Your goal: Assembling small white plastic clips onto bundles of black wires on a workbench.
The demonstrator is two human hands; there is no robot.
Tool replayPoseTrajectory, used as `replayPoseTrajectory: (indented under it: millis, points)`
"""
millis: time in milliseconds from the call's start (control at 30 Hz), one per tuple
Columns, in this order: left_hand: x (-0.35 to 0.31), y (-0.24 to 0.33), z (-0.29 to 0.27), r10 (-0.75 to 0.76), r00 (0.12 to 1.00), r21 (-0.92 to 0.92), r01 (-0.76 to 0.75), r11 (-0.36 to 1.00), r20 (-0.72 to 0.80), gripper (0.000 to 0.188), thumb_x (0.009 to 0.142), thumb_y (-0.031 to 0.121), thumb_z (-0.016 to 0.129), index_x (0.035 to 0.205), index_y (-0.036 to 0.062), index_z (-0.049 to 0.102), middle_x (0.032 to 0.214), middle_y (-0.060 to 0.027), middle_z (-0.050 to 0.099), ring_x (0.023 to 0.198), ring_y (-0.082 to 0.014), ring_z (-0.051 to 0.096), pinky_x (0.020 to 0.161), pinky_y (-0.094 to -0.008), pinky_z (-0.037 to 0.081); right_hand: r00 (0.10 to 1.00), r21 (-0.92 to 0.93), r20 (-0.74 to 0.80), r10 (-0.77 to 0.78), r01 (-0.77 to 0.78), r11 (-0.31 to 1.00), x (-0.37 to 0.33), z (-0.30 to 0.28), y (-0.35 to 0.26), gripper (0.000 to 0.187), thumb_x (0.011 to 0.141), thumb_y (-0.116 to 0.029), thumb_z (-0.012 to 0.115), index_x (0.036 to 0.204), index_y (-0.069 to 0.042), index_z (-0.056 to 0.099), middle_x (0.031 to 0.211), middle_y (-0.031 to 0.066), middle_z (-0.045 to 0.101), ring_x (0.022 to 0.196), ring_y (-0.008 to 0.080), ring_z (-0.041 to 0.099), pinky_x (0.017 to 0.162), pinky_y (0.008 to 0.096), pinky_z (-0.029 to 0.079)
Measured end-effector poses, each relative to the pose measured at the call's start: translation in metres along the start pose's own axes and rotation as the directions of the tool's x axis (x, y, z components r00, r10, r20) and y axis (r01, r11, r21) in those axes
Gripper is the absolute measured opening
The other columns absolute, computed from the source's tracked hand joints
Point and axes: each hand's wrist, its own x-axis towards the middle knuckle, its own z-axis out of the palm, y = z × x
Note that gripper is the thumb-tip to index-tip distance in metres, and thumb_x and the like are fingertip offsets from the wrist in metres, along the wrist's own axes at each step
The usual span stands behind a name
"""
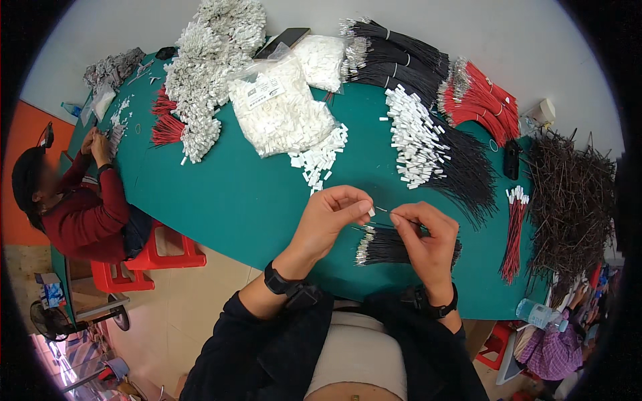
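My left hand (326, 219) pinches a small white plastic connector housing (372, 211) between thumb and fingers. Facing it, my right hand (431, 242) grips a thin dark wire near its end, and the wire's metal terminal (381, 209) points toward the housing with a small gap between them. Below both hands lies a bundle of black wires (388, 246) with bare metal terminals at its left end. Beyond my left hand, loose white housings (319, 159) spill from a clear plastic bag (281, 110) full of them. A pile of black wires with white housings (418, 140) lies beyond my right hand.
The green table (221, 194) also bears black wire bundles (401, 60), red wire bundles (485, 100), a thin red bundle (514, 234), a brown wire heap (568, 207) and a white-tipped heap (207, 67). At left a person (87, 207) sits working near red stools (164, 250).
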Motion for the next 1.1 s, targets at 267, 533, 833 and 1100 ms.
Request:
replayPoseTrajectory:
  millis: [267,533,833,1100]
  points:
    - [-0.004,0.004,0.005,0.018,0.998,0.014,-0.017,1.000,-0.058,0.010,0.097,0.008,0.073,0.102,-0.0005,0.071,0.089,-0.0076,0.073,0.078,-0.0121,0.068,0.071,-0.0253,0.055,1.000,0.000,-0.011,0.009,-0.009,1.000,0.000,0.002,-0.001,0.007,0.087,0.005,0.075,0.091,0.001,0.072,0.078,0.0051,0.066,0.062,0.0097,0.056,0.054,0.0242,0.043]
    - [-0.005,0.008,0.004,0.002,0.997,0.014,-0.001,1.000,-0.073,0.011,0.098,0.010,0.072,0.096,0.0004,0.068,0.084,-0.0087,0.073,0.071,-0.0127,0.068,0.066,-0.0256,0.055,0.998,-0.057,-0.029,-0.058,0.057,0.997,-0.001,0.001,0.003,0.010,0.084,0.007,0.075,0.091,0.001,0.071,0.081,0.0074,0.068,0.064,0.0139,0.060,0.058,0.0261,0.047]
    - [-0.005,0.007,0.003,0.026,0.998,0.034,-0.024,0.999,-0.052,0.009,0.098,0.009,0.072,0.096,0.0008,0.067,0.085,-0.0082,0.073,0.072,-0.0126,0.068,0.067,-0.0254,0.054,0.998,-0.068,-0.004,-0.061,0.061,0.996,-0.002,0.001,0.003,0.013,0.083,0.007,0.076,0.092,-0.001,0.071,0.084,0.0081,0.070,0.065,0.0162,0.062,0.058,0.0275,0.048]
    - [-0.007,0.011,0.004,-0.006,0.999,0.053,0.008,0.999,-0.050,0.009,0.097,0.008,0.072,0.100,-0.0009,0.070,0.086,-0.0096,0.074,0.073,-0.0140,0.070,0.068,-0.0259,0.056,0.997,-0.090,-0.002,-0.073,0.072,0.993,-0.003,0.001,0.003,0.014,0.082,0.007,0.077,0.091,-0.001,0.071,0.082,0.0087,0.069,0.065,0.0180,0.062,0.058,0.0287,0.048]
